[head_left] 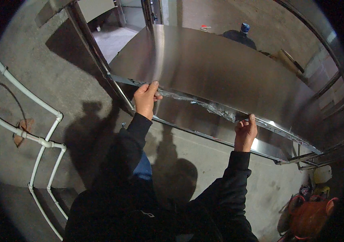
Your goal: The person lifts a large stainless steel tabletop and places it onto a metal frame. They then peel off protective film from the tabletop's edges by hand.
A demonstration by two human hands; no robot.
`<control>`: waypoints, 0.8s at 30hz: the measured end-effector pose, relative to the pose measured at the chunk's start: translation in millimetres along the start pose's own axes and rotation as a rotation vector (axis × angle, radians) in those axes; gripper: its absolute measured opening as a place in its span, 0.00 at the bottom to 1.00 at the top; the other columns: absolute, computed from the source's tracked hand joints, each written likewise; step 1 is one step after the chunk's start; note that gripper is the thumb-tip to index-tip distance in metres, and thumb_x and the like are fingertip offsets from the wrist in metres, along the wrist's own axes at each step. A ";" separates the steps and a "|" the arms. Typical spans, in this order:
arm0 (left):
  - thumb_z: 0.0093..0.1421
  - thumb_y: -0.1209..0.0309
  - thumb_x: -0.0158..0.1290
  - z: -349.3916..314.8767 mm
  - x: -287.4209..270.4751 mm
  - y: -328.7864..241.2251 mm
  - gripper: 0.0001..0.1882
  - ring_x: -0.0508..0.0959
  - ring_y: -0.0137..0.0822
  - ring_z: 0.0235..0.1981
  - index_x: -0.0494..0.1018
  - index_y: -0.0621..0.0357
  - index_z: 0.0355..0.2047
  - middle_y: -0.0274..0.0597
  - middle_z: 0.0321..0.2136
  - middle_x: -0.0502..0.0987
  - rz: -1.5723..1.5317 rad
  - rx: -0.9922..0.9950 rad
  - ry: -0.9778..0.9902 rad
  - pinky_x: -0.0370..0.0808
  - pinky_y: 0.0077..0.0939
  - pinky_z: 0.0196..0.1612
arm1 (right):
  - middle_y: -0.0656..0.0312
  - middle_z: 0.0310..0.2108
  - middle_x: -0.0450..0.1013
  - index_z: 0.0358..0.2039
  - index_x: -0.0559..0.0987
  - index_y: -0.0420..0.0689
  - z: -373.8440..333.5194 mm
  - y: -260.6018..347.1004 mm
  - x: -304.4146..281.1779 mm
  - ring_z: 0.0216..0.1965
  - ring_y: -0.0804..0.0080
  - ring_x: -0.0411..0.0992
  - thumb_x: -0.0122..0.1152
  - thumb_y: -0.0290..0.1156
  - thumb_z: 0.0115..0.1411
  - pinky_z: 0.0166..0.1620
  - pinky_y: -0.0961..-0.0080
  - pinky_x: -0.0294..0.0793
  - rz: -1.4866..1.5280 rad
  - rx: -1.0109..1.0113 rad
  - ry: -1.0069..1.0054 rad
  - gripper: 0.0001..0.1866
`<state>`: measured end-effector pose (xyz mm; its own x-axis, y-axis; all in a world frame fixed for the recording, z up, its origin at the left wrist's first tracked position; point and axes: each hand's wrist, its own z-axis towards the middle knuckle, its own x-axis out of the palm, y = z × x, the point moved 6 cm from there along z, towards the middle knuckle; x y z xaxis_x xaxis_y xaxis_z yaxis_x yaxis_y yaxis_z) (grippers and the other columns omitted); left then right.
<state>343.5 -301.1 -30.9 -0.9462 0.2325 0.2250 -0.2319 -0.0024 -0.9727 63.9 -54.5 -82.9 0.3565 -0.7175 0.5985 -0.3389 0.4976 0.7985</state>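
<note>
A large brushed stainless-steel sheet (220, 64) spans the metal frame in front of me, its near edge slanting down to the right. My left hand (145, 100) pinches that edge near its left end, thumb on top and fingers curled below. Further right along the same edge, my right hand (246, 133) is closed in the same grip. Between the two hands a crumpled strip of clear, shiny film (216, 109) hangs along the edge. Beneath lies a second metal panel (180, 114), partly covered by the upper sheet.
Dark metal posts (93, 48) rise at the left, and rails (325, 86) run at the right. White pipes (39, 139) follow the left wall. Behind the sheet stands a blue-capped bottle (242, 34). An orange-red container (309, 218) sits on the concrete floor (216, 157), lower right.
</note>
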 end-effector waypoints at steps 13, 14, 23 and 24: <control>0.57 0.68 0.46 -5.1 -8.0 22.4 0.11 0.67 0.25 0.17 0.63 0.57 0.20 0.32 0.16 0.66 -0.203 0.064 0.041 0.67 0.19 0.26 | 0.61 0.37 0.72 0.37 0.70 0.44 -72.8 -68.3 90.9 0.23 0.75 0.67 0.50 0.51 0.56 0.24 0.79 0.65 -0.071 0.361 0.251 0.22; 0.57 0.67 0.46 -7.1 -5.7 21.1 0.12 0.67 0.24 0.17 0.63 0.57 0.19 0.32 0.16 0.65 -0.173 0.048 0.027 0.68 0.19 0.25 | 0.64 0.39 0.71 0.43 0.68 0.44 -81.8 -81.9 106.5 0.26 0.75 0.67 0.49 0.51 0.56 0.25 0.79 0.65 -0.018 0.495 0.319 0.24; 0.56 0.66 0.49 -0.8 -7.0 3.4 0.09 0.71 0.22 0.21 0.67 0.58 0.26 0.31 0.19 0.68 -0.100 0.056 0.021 0.66 0.15 0.26 | 0.73 0.22 0.63 0.26 0.71 0.53 -73.4 -112.7 187.8 0.29 0.78 0.62 0.56 0.49 0.53 0.31 0.77 0.60 0.339 0.527 0.162 0.14; 0.56 0.66 0.50 -5.3 -5.7 -7.4 0.09 0.70 0.22 0.20 0.68 0.59 0.26 0.31 0.19 0.68 -0.107 0.030 0.013 0.68 0.15 0.25 | 0.70 0.24 0.64 0.27 0.70 0.51 -72.2 -113.7 186.2 0.26 0.77 0.59 0.58 0.46 0.51 0.31 0.74 0.61 0.309 0.501 0.111 0.13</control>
<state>351.8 -297.3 -25.3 -0.9126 0.2455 0.3268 -0.3385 -0.0056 -0.9410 231.7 -209.5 -57.5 0.2556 -0.5072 0.8230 -0.8014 0.3650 0.4739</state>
